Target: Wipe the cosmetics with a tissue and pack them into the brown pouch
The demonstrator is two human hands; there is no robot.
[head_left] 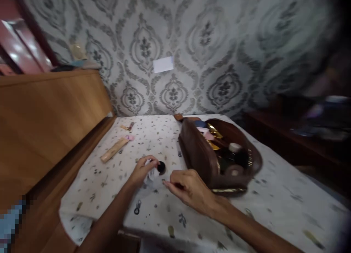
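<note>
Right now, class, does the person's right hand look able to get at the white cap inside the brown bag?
Probably yes: the brown bag stands open beside the right hand, with the white cap showing in the opening, though the hand would likely have to rise over the bag's side.

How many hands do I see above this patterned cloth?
2: the left hand, by a small round black item, and the right hand, nearer the brown bag. No other hands show.

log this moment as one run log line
left hand: at black round thing and crumpled white thing, grip unclear | right hand: beside them, fingers curled, hold unclear | table: open brown bag, beige tube
</note>
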